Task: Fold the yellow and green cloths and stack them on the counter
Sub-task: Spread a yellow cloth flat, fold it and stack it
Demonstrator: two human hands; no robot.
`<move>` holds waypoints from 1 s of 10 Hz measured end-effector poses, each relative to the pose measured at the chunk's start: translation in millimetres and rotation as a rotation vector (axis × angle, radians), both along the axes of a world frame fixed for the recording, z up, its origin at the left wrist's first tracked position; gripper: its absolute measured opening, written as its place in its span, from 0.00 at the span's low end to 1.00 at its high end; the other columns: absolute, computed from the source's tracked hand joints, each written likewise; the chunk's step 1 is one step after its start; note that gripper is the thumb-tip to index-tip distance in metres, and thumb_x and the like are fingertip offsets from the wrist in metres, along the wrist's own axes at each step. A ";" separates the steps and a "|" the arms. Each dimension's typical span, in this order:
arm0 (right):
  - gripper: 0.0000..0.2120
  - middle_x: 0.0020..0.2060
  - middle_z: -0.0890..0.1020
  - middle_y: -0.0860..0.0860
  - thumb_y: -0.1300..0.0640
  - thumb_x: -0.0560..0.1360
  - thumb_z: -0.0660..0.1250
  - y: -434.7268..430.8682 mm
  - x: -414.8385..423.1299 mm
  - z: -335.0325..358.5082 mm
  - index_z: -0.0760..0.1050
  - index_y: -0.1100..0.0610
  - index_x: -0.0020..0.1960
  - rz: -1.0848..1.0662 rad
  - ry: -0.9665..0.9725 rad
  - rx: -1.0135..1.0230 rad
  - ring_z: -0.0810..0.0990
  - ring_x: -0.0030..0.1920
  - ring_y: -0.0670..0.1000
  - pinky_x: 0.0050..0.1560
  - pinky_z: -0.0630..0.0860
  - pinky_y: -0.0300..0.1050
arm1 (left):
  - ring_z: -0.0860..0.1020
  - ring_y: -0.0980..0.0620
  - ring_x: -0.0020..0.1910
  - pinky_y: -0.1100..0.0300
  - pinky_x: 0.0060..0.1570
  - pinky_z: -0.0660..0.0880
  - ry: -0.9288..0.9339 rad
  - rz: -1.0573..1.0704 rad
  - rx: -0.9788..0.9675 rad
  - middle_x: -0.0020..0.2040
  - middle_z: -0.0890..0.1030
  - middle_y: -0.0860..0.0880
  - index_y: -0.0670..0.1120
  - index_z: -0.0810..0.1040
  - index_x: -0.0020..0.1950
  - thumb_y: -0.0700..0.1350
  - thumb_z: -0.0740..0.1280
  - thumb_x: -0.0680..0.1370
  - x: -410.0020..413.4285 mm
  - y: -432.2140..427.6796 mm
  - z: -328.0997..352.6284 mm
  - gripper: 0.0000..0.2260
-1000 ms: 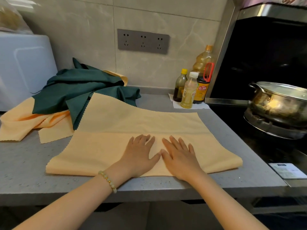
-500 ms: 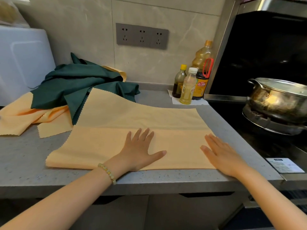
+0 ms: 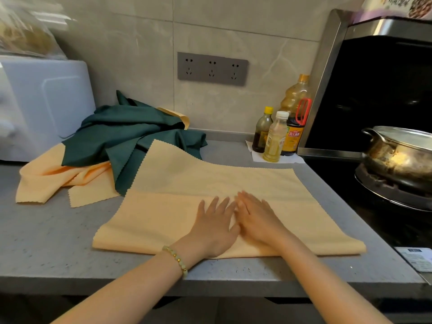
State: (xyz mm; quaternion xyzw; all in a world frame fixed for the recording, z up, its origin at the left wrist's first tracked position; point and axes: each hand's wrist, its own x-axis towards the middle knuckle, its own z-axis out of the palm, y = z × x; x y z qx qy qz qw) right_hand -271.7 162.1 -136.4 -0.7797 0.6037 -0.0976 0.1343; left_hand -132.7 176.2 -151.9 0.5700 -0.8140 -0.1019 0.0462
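Note:
A yellow cloth point(image 3: 163, 220) lies spread on the grey counter point(image 3: 46, 239), its near part doubled over in a fold along the front edge. My left hand point(image 3: 216, 228) and my right hand point(image 3: 258, 220) lie flat side by side on the folded layer near its middle, fingers straight and pointing away from me. A crumpled dark green cloth point(image 3: 131, 139) is heaped at the back left, overlapping a second rumpled yellow cloth point(image 3: 46, 176) beneath it.
A white appliance point(image 3: 44, 106) stands at the far left. Three bottles point(image 3: 278, 136) stand against the wall beside the black stove hood point(image 3: 374, 94). A steel pot point(image 3: 399, 155) sits on the burner to the right. A socket strip point(image 3: 211, 69) is on the wall.
My right hand swept out to the cloth's right end, then returned to the middle beside my left hand. The camera view shifted a little.

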 end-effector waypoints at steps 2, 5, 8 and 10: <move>0.24 0.77 0.46 0.43 0.48 0.83 0.41 -0.4 -1.4 -16.0 0.46 0.49 0.78 -0.016 0.085 -0.027 0.43 0.76 0.44 0.75 0.41 0.47 | 0.41 0.54 0.77 0.46 0.74 0.37 0.061 0.003 -0.025 0.79 0.46 0.57 0.54 0.47 0.78 0.53 0.45 0.83 17.9 -2.2 -3.6 0.23; 0.24 0.77 0.45 0.43 0.47 0.82 0.41 -2.4 -2.9 -17.1 0.45 0.48 0.78 -0.006 0.092 -0.041 0.42 0.76 0.44 0.75 0.41 0.47 | 0.41 0.53 0.77 0.43 0.73 0.37 0.017 0.172 -0.015 0.78 0.44 0.59 0.62 0.46 0.77 0.62 0.45 0.81 91.2 -9.3 -2.7 0.24; 0.14 0.62 0.72 0.45 0.50 0.81 0.52 -5.4 -3.1 -1.7 0.69 0.52 0.63 -0.011 -0.053 -0.134 0.68 0.64 0.48 0.65 0.59 0.44 | 0.42 0.48 0.77 0.40 0.72 0.38 -0.022 0.272 -0.006 0.78 0.45 0.57 0.63 0.47 0.77 0.65 0.44 0.79 112.1 -18.6 -2.4 0.26; 0.06 0.52 0.72 0.47 0.53 0.80 0.57 -35.7 -4.7 4.7 0.71 0.52 0.50 -0.066 -0.066 -0.132 0.69 0.55 0.49 0.54 0.61 0.41 | 0.42 0.46 0.77 0.39 0.72 0.37 -0.058 0.269 0.040 0.79 0.45 0.56 0.61 0.47 0.77 0.67 0.45 0.78 109.1 -21.6 3.6 0.28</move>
